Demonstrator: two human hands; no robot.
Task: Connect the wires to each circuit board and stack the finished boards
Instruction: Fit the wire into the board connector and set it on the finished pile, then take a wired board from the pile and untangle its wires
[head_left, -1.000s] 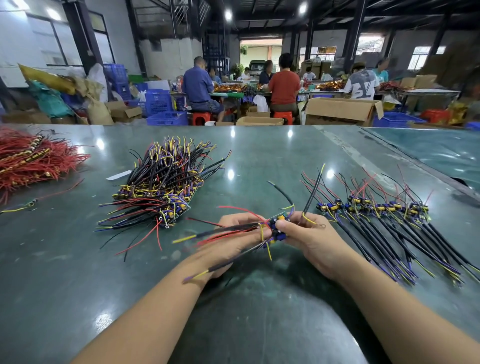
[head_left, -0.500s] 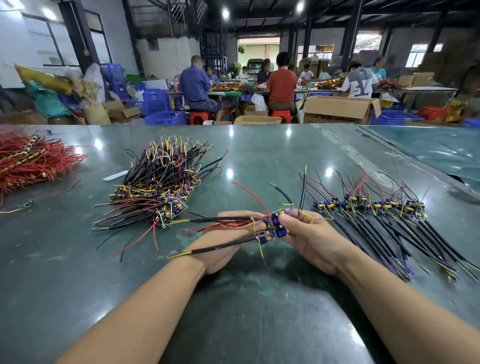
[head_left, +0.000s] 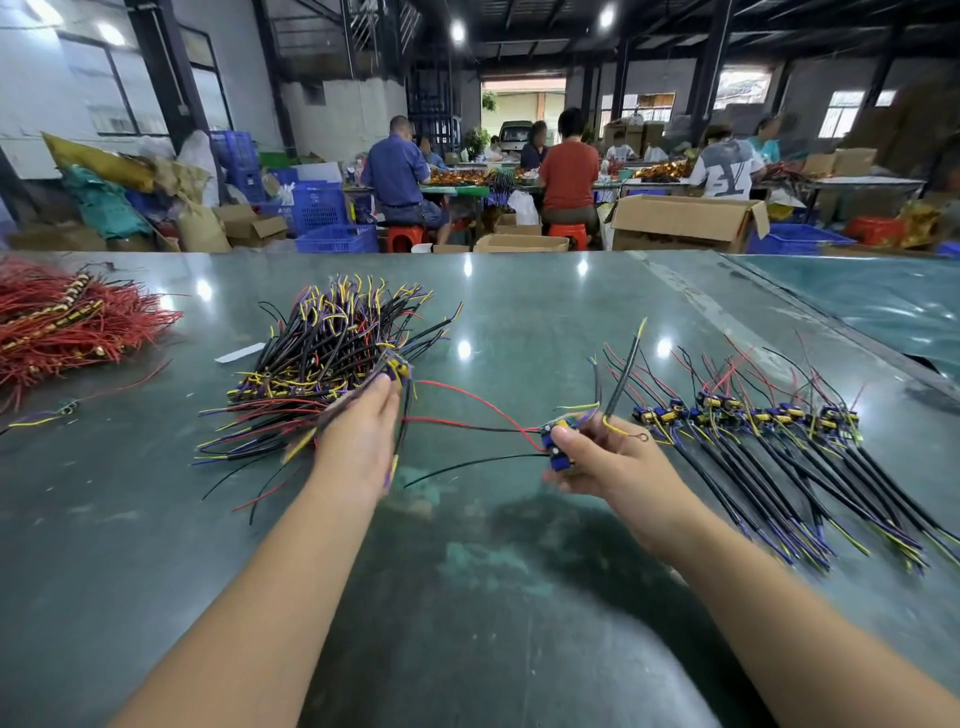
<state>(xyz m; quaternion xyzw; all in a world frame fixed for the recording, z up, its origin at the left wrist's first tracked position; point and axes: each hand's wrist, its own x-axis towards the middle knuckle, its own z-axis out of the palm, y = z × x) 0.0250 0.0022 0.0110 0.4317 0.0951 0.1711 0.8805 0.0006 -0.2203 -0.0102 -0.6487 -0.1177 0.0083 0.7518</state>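
**Trailing leads may snag**

The right hand (head_left: 605, 457) pinches a wired board (head_left: 558, 447) beside the finished row (head_left: 748, 415). The left hand (head_left: 358, 441) seems to grip another board (head_left: 399, 370) at the pile (head_left: 322, 364); crossing red leads (head_left: 467, 400) could tangle and drag both.

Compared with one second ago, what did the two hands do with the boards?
The hands separated. The left hand moved left to the big pile, holding a wired board with its leads. The right hand moved right toward the row of boards, gripping the other board. Earlier both hands held them together at the centre. The pile, the row and the red wires stayed put.
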